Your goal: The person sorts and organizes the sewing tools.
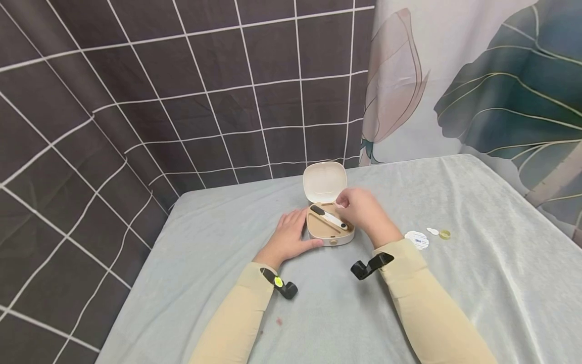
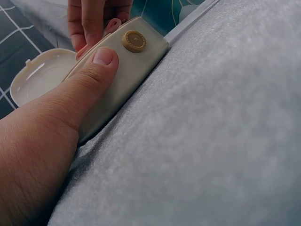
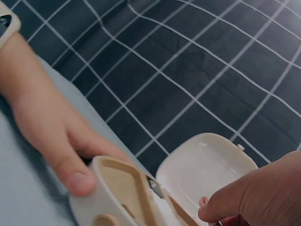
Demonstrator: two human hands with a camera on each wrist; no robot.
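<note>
A small white case (image 1: pixel 334 242) stands with its lid (image 1: pixel 325 182) raised at the back. Its beige insert (image 1: pixel 318 227) has shaped hollows, and a slim white tool (image 1: pixel 328 218) with black ends lies across it. My left hand (image 1: pixel 288 240) rests against the case, straight fingers along its left side. The left thumb (image 2: pixel 96 70) presses the front wall beside the round gold button (image 2: pixel 134 41). Over the insert's back right, my right hand (image 1: pixel 361 210) pinches a small pinkish looped piece (image 3: pixel 203 201) between thumb and fingertips, mostly hidden by them.
To the right of the case lie a white printed disc (image 1: pixel 417 240), a small white piece (image 1: pixel 433 231) and a yellowish ring (image 1: pixel 444 234). A pale grey cloth (image 1: pixel 218 242) covers the table. Dark checked curtain (image 1: pixel 218 116) hangs close behind and on the left.
</note>
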